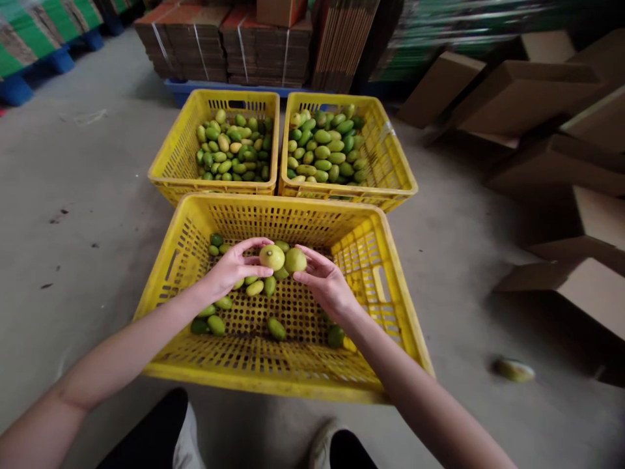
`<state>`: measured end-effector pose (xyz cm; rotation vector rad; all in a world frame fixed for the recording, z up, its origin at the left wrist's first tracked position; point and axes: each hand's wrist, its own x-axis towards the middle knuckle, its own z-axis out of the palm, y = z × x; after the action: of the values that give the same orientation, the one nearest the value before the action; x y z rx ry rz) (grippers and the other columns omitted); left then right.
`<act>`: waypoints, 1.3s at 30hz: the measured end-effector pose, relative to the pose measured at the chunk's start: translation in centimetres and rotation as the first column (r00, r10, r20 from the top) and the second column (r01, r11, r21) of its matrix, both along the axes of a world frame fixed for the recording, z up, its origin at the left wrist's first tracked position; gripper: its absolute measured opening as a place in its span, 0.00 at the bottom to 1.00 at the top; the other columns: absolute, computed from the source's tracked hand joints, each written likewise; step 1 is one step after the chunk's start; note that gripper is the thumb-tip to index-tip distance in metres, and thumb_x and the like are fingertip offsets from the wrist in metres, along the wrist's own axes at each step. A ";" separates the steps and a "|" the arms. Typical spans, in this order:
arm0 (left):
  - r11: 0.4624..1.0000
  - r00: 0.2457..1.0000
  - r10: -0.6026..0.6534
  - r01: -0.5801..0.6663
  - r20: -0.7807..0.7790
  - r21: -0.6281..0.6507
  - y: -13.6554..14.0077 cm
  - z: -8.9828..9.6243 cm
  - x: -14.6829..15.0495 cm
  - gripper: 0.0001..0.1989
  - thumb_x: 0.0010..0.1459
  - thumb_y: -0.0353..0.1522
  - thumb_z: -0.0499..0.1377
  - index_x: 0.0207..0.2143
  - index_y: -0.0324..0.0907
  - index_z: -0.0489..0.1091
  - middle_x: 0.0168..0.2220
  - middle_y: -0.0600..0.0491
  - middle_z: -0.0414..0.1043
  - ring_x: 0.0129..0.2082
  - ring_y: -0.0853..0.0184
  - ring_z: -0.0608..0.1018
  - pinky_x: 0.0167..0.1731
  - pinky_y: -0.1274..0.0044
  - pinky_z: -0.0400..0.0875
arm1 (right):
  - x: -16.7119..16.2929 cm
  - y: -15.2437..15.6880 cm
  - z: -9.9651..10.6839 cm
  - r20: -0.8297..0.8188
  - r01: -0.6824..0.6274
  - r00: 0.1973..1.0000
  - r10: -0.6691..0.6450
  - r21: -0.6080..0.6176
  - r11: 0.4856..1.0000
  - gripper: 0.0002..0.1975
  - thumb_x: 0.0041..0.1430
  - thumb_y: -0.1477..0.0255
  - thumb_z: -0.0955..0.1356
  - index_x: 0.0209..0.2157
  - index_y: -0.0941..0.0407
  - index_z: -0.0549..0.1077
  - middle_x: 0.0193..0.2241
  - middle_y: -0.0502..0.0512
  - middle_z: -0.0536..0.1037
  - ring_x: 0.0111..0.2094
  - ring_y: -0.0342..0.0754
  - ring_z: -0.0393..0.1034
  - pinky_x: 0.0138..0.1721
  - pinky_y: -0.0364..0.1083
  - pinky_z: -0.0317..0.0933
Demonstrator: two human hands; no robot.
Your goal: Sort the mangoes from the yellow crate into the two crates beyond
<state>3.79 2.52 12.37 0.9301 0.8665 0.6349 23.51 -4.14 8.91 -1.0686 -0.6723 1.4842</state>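
Observation:
My left hand (239, 266) grips a pale yellow-green oval fruit (271, 258), like a small mango, between thumb and fingers, its stem end facing me. A second such fruit (295, 260) is pinched in my right hand (325, 281), close beside the first. Both hands are over the near yellow crate (273, 378), whose slotted floor shows between scattered green fruits. One of these, a loose green fruit (277, 329), lies near the crate's front wall. Another dark green fruit (336, 336) sits by my right forearm, and a few more (215, 324) lie at the left.
Beyond the near crate stand two more yellow crates, a left one (161, 170) and a right one (407, 185), both holding many green fruits. Strapped flat cardboard (190, 49) is stacked behind them. Open cardboard boxes (527, 98) line the right; a single fruit (514, 370) lies on the floor.

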 end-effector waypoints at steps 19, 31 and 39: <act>0.915 0.964 0.071 0.039 0.255 -0.402 0.4 0.4 0.3 0.16 0.53 0.37 0.62 0.43 0.39 0.71 0.33 0.48 0.76 0.22 0.72 0.71 0.22 0.80 0.66 | -0.3 -0.2 1.6 -0.097 -0.163 0.983 0.154 -0.083 0.983 0.21 0.49 0.54 0.72 0.38 0.55 0.74 0.34 0.55 0.78 0.21 0.42 0.61 0.20 0.43 0.55; 0.918 0.943 0.171 -0.048 0.285 -0.395 0.0 -0.7 0.7 0.11 0.49 0.37 0.59 0.23 0.36 0.70 0.22 0.52 0.68 0.21 0.72 0.70 0.19 0.82 0.65 | -1.0 -0.1 0.3 -0.072 0.061 0.995 -0.068 -0.095 0.994 0.21 0.47 0.52 0.74 0.28 0.52 0.66 0.29 0.50 0.73 0.26 0.45 0.65 0.24 0.44 0.60; 0.849 0.981 0.129 -0.035 0.143 -0.527 0.1 -0.9 1.3 0.16 0.63 0.39 0.54 0.31 0.37 0.71 0.23 0.49 0.72 0.20 0.70 0.74 0.19 0.82 0.69 | -0.5 -0.1 -0.5 -0.114 -0.087 0.992 0.053 -0.314 0.945 0.23 0.56 0.48 0.66 0.29 0.55 0.73 0.23 0.53 0.76 0.22 0.45 0.68 0.23 0.44 0.61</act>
<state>5.13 2.63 11.52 0.3374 0.8649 0.5047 22.96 -4.24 8.41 -1.2105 -0.4067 1.7385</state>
